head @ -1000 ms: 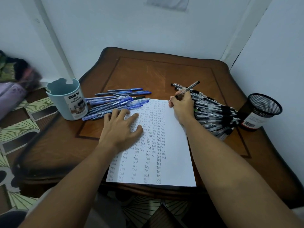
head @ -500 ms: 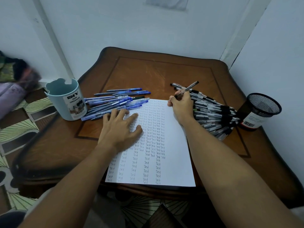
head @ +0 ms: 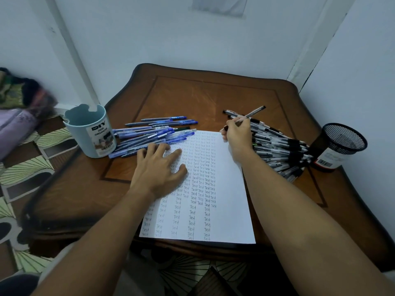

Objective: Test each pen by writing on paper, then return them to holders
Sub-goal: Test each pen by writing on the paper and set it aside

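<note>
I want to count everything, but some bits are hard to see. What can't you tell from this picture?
- Pen tip: hidden behind the right hand, head view.
- Black pens: overlapping and partly under the right forearm, uncountable.
- Black mesh holder label: too small to read.
- Bundle of cloth at left: blurred, cut by the edge.

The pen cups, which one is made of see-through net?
The black mesh holder, standing on the table's right edge beside the black pens. The other, a pale blue cup on the left marked DIY, has solid walls.
</note>
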Demonstrator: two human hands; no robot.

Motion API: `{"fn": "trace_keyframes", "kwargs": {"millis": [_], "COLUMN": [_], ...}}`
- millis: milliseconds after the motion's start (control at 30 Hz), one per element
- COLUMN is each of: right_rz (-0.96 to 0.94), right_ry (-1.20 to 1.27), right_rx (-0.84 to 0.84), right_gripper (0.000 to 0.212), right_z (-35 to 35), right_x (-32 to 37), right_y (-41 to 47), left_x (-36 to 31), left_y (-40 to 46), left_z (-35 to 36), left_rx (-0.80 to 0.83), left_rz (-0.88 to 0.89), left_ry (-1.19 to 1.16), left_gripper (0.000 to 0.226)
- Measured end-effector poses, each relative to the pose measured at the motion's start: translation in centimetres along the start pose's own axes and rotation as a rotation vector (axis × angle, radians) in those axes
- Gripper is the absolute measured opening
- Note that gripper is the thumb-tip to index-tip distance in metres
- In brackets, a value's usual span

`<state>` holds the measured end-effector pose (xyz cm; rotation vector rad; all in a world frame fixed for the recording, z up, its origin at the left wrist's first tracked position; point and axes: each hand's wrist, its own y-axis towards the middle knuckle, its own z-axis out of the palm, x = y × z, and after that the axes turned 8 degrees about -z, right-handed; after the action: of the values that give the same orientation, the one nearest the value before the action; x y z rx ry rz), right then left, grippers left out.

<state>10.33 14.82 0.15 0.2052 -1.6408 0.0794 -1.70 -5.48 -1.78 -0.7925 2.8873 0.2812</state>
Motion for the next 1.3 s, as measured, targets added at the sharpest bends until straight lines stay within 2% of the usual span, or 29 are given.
{"fn": "trace_keyframes", "kwargs": {"millis": [133,333,667,833,1100,1133,1200,1300], "right_rz": [0.034,0.166,0.124,0.158,-0.001,-0.011,-0.022,0.021], "right_ry": [0.008,0.146,0.171,-0.074,-0.597,-0.628,-0.584,-0.428], "right_rx": [0.018,0.139,0.138,0.094,0.024,0.016,-0.015,-0.024], "right_gripper": [0.035,0.02,0.017,0.009,0.027,0.024,0.003,0.024], "right_z": [-0.1,-1.6,-2.1,-2.2,-4.9,-5.1,-5.1,-4.5], "right_x": [2.3,3.6,3.0,4.9,4.0,3.9,3.7,3.4], "right_y": [0.1,0.1,0.3,3.3,10.7,11.3,11.9,12.4], "left_x": [0.3,0.2,0.2,0.1,0.3,0.3,0.2,0.1], "left_y": [0.0,0.2,0.0,0.2,0.1,0.1,0.2,0.2], "left_z": [-0.1,-0.4,-0.7,-0.8,-0.3,-0.4,-0.4,-0.4], "left_rx": [0.013,0.048,0.061,0.042,0.018,0.017,0.018,0.016], "left_rz": [0.004,0.022,0.027,0.028,0.015,0.014,0.013,0.011], "left_ry": [-0.008,-0.043,-0.051,-0.065,-0.055,-0.057,-0.062,-0.069], "left_gripper": [0.064,0.069,0.074,0.071,0.063,0.064,0.065,0.064]}}
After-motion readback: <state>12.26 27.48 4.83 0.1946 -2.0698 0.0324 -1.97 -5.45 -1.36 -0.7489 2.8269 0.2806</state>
